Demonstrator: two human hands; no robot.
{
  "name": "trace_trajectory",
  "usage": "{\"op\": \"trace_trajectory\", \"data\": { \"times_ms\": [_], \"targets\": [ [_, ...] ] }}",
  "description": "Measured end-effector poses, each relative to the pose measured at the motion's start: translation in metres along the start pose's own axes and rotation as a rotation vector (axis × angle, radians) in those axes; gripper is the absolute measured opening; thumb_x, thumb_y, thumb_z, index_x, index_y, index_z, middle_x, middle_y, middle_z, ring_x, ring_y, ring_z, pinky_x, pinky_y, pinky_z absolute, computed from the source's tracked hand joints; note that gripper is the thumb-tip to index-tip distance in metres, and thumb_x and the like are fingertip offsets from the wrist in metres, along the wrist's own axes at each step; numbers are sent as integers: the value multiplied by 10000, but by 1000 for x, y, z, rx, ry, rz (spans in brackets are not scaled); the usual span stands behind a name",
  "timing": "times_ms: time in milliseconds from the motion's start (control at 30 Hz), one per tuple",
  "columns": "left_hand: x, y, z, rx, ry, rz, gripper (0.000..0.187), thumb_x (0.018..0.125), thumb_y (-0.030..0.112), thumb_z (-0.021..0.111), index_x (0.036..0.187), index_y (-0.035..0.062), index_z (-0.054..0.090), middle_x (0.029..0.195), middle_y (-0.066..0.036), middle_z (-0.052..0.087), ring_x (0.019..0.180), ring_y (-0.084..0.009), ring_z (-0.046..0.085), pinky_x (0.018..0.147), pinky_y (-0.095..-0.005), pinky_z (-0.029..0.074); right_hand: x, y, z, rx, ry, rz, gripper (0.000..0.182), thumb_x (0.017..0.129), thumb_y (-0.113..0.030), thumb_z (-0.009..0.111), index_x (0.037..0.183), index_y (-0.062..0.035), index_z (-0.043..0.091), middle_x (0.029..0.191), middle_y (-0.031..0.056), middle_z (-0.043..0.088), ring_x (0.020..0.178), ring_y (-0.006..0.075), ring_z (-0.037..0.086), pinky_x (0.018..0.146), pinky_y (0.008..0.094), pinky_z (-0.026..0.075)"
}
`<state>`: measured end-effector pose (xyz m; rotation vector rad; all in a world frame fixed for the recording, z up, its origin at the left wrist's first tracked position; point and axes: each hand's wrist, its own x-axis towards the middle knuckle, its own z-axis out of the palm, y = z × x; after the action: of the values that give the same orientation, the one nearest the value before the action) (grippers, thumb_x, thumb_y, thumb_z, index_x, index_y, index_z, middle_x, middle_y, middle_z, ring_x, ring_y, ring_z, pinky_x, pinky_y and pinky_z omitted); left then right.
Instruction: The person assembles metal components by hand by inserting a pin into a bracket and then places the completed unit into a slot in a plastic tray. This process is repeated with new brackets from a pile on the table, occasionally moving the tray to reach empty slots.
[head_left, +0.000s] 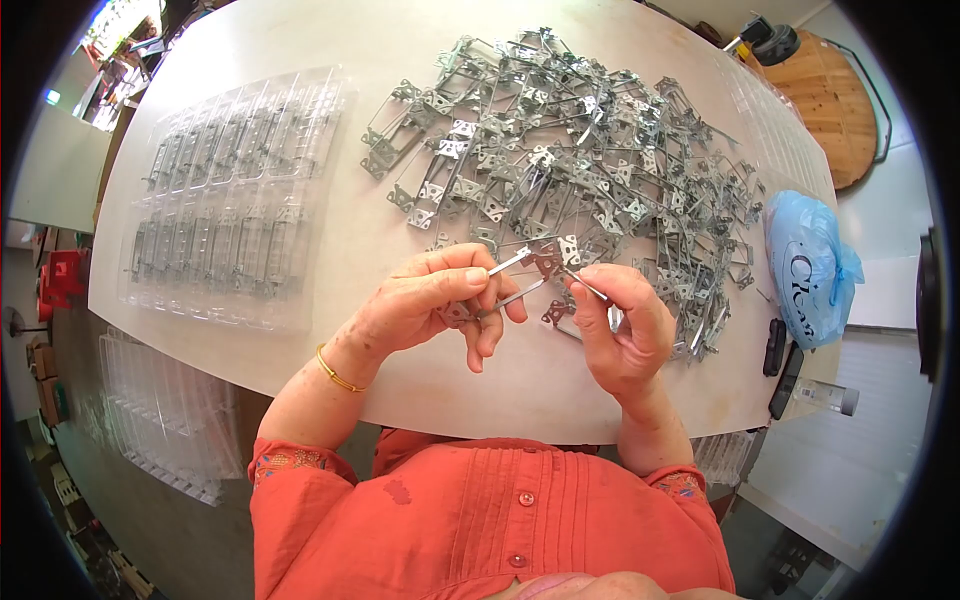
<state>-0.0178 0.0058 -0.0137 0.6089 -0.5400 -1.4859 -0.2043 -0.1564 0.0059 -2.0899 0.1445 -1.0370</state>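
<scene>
My left hand is closed on a metal bracket, whose two thin arms stick out to the right between thumb and fingers. My right hand pinches a thin metal strip between thumb and forefinger, its tip close to the bracket's far end. Part of the bracket is hidden behind my left fingers. Just beyond both hands lies a large pile of similar metal brackets, with cut-out end plates and long thin arms. Some of them overlap the hands' work in this view.
Clear plastic trays with metal parts in rows lie on the table's left. A blue plastic bag, a black object and a small clear bottle are at the right edge. Stacked clear trays stand below the left edge.
</scene>
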Motion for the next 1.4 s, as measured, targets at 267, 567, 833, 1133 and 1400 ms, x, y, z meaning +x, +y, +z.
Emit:
{"op": "trace_trajectory", "data": {
  "times_ms": [267, 567, 833, 1133, 1400],
  "targets": [
    [-1, 1, 0, 24, 7, 0, 291, 1064, 256, 504, 978, -17, 559, 1092, -278, 645, 756, -259, 708, 586, -378, 632, 4, -1, -1, -125, -24, -124, 258, 835, 72, 769, 1052, -21, 665, 932, 121, 716, 693, 178, 687, 547, 274, 545],
    [-1, -2, 3, 77, 46, 31, 288, 1067, 219, 464, 950, -39, 517, 1052, -316, 625, 689, -292, 693, 510, -380, 625, 3, -3, -1, -153, -27, -147, 287, 812, 65, 780, 1061, -29, 672, 926, 116, 702, 697, 201, 690, 555, 288, 545],
    [-2, -1, 7, 88, 51, 21, 291, 1068, 228, 467, 953, -35, 519, 1043, -319, 626, 648, -289, 686, 484, -365, 602, 5, -4, 1, -121, -40, -124, 290, 820, 60, 776, 1064, -28, 647, 965, 132, 705, 763, 221, 716, 592, 297, 574],
    [-3, 2, 1, -15, -61, -22, 311, 1064, 264, 502, 943, -19, 543, 1049, -285, 630, 672, -264, 684, 526, -361, 608, -1, 2, 6, 51, -84, -92, 276, 857, 61, 750, 1080, -24, 612, 1010, 161, 721, 835, 241, 740, 638, 301, 603],
    [-3, 2, -1, -141, -163, -77, 300, 1058, 228, 486, 914, -33, 519, 998, -316, 632, 596, -276, 660, 465, -378, 580, 1, 3, 1, 46, -158, -220, 350, 796, 67, 779, 1116, -33, 678, 973, 154, 723, 727, 223, 726, 597, 306, 581]
  ]
}}
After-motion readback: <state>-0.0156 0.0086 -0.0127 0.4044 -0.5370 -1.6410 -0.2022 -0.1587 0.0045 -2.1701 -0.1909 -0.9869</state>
